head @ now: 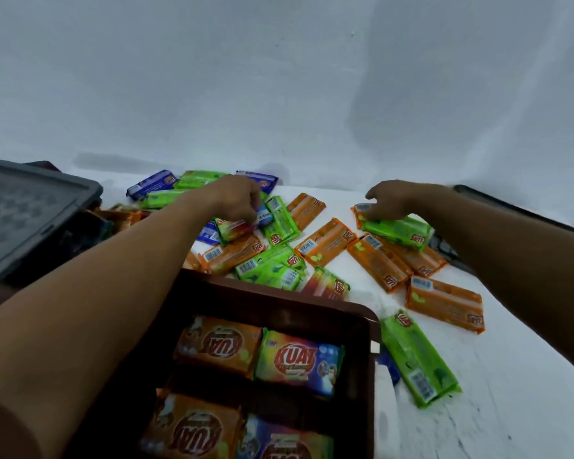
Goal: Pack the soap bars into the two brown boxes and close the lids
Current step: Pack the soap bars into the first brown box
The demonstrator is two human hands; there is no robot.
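Observation:
A brown box (289,294) stands open right below me with several wrapped soap bars (219,346) lying flat inside. Many more bars in orange, green and blue wrappers are scattered on the white table beyond it. My left hand (237,198) reaches over the pile and closes its fingers on a multicoloured bar (234,228). My right hand (395,200) is down on a green bar (398,231) at the right, fingers curled over its far end. A second box at the left is mostly hidden under a grey lid (30,213).
The white table (511,392) runs to a white wall at the back. A green bar (418,359) lies just right of the brown box. A dark flat object (517,210) shows at the far right behind my right forearm.

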